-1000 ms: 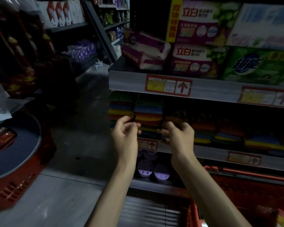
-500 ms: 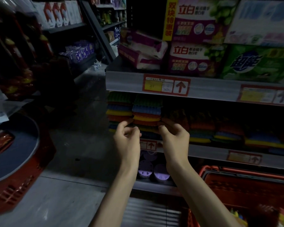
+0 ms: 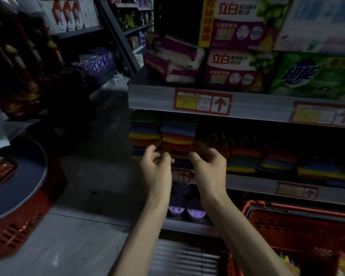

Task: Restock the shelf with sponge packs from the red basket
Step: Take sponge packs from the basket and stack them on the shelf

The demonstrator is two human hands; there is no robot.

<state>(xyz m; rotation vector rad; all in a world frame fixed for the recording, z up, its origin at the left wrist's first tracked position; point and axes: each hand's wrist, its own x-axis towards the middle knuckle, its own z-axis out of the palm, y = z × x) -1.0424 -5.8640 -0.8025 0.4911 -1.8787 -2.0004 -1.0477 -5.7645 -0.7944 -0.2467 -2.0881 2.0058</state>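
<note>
- While both arms are stretched forward in the head view, the left hand [image 3: 156, 170] and the right hand [image 3: 208, 166] are seen side by side at the front of the sponge shelf [image 3: 253, 182].
- Left fingers [image 3: 150, 151] are curled, with the tips against the left edge of a sponge stack [image 3: 177, 136]; whether anything is actually gripped cannot be told in the dim light.
- Right fingers [image 3: 200, 149] are curled likewise, with the tips at the right edge of the same stack; a firm grip cannot be confirmed here either.
- Between the two sets of fingertips, the orange and yellow layers of the stack are framed, with green and blue layers above them.
- Just left of the left fingers, a second stack [image 3: 144, 132] is seen at the shelf end.
- To the right of the right fingers, lower sponge packs [image 3: 277, 162] are laid along the shelf in shadow.
- Below and right of the right wrist, the red basket [image 3: 297, 222] is seen on the floor, with colourful packs [image 3: 287, 261] visible at its near corner.
- Above the fingers, a price tag [image 3: 202, 101] with an arrow is fixed to the upper shelf edge, and boxed goods [image 3: 237, 70] are stacked above that.
- Under the hands, round purple items [image 3: 193, 211] are seen on the lowest shelf.
- Far left of the left hand, another red basket [image 3: 18, 232] is partly seen.
</note>
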